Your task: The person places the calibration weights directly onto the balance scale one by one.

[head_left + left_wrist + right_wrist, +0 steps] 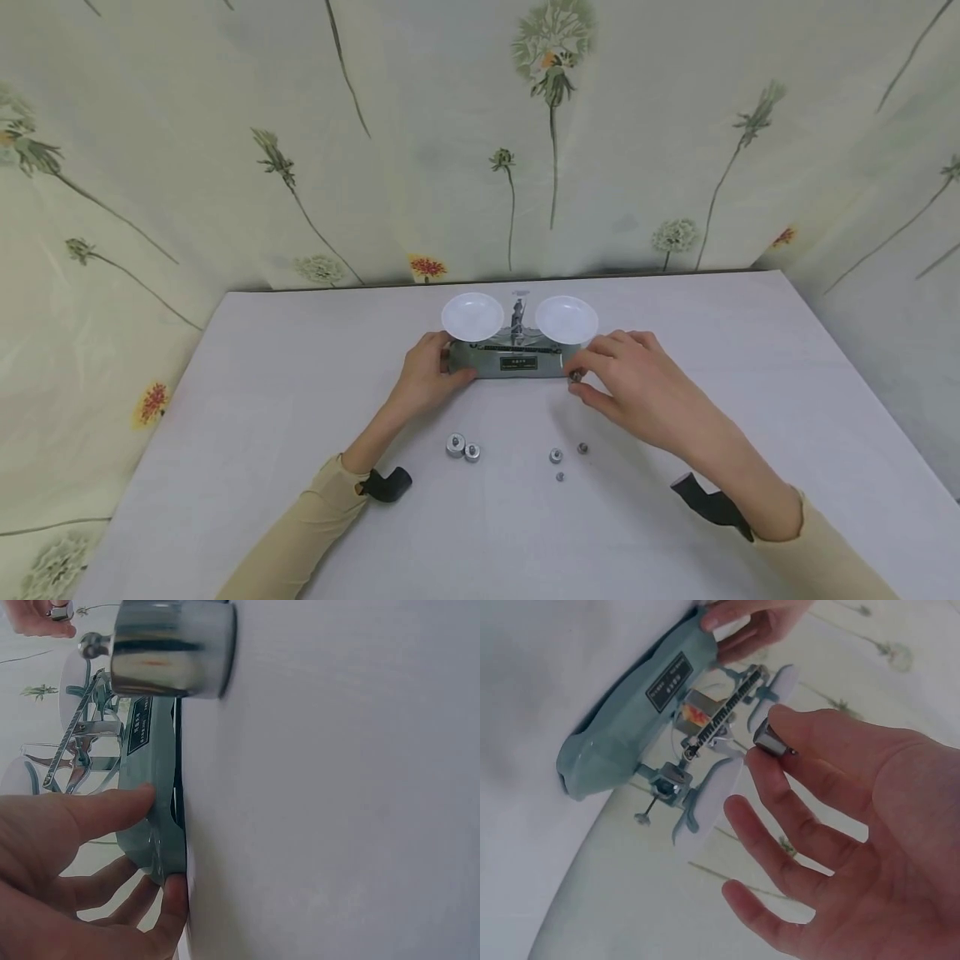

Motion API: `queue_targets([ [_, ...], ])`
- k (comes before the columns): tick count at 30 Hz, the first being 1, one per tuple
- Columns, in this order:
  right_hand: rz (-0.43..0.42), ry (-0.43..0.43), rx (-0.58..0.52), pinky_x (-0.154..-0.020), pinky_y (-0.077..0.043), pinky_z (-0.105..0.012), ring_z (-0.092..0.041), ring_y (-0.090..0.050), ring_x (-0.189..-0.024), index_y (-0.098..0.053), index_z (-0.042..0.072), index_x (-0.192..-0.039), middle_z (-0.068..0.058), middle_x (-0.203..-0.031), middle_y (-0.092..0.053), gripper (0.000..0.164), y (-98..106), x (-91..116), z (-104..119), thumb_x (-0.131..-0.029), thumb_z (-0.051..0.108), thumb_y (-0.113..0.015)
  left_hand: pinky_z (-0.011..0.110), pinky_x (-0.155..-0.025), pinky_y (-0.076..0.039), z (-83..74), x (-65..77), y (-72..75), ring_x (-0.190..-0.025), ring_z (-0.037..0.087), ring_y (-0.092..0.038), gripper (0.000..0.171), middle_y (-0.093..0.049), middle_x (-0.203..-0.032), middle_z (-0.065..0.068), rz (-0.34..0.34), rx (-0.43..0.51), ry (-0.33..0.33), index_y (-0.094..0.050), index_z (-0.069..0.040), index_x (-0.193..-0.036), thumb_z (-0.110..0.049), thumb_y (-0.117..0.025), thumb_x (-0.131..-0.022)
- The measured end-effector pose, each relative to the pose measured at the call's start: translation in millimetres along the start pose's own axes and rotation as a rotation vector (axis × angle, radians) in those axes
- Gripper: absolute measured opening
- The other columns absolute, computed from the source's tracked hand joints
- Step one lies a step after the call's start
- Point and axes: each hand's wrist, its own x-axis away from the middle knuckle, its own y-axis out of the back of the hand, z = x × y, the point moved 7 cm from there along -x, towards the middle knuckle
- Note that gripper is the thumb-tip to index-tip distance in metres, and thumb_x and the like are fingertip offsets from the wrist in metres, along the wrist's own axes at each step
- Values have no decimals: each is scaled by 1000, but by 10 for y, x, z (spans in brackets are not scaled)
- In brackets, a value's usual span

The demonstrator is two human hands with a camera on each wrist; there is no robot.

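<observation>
A green balance scale (487, 364) with two white pans stands toward the back of the table. Its left pan (472, 317) and right pan (567, 320) both look bare. My left hand (429, 375) grips the left end of the scale's base, thumb in front and fingers around the side, as the left wrist view shows. Between thumb and forefinger, my right hand (637, 387) pinches a small metal weight (769, 739) in front of the base's right end, raised off the table; its other fingers are spread loosely.
Two larger weights, one big (455, 445) and one smaller (472, 452), stand front left of the scale. Three little weights (556, 456) are scattered at front right. A flower-printed cloth (450, 167) hangs behind the white table (315, 358).
</observation>
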Motion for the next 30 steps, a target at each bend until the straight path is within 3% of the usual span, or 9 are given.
queue_targets([
  [15, -12, -6, 3, -103, -52, -61, -23, -68, -99, -80, 20, -111, 0, -105, -77, 20, 54, -87, -25, -92, 19, -87, 48, -104, -65, 46, -6, -15, -127, 43, -69, 63, -60, -146, 28, 0, 11, 14, -58, 3, -148, -14, -84, -94],
  [30, -123, -40, -15, -103, -51, -60, -28, -71, -102, -80, 15, -113, -3, -103, -77, 18, 158, -251, -101, -96, 15, -82, 45, -103, -66, 40, -21, -7, -126, 42, -70, 64, -60, -145, 28, -1, 33, 17, -58, 3, -148, -13, -85, -92],
])
